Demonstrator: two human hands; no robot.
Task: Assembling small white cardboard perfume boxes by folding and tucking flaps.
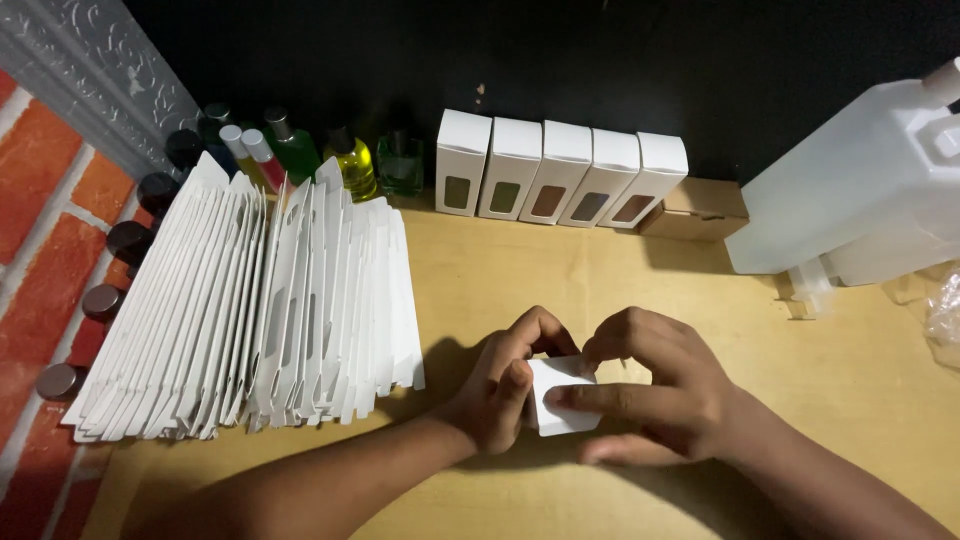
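Far to the left of the left hand, a row of dark round caps (pixel 104 300) runs along the brick wall (pixel 45 190). Nearer that hand, still to its left, a thick fan of flat white box blanks (pixel 240 310) stands on edge on the counter (pixel 480 270). Beyond the blanks, farther from the hands, small bottles (pixel 290 150) of red, green and yellow liquid cluster against the dark back wall.

The left hand (pixel 500 385) is curled, its fingers bent over the top and left side of a small white box (pixel 560 400), thumb pressed on the near face. The box sits on the counter directly between the two hands, touching both. The right hand (pixel 650 385) is also curled round it, forefinger laid flat across the front, other fingers arched over the top.

Straight beyond the hands, five folded white boxes with oval windows (pixel 560 180) stand in a row. Just right of them lies a low brown carton (pixel 700 210). Beyond and to the right of the right hand rests a large translucent plastic jug (pixel 850 190), and crumpled clear wrap (pixel 945 320) lies at the edge.
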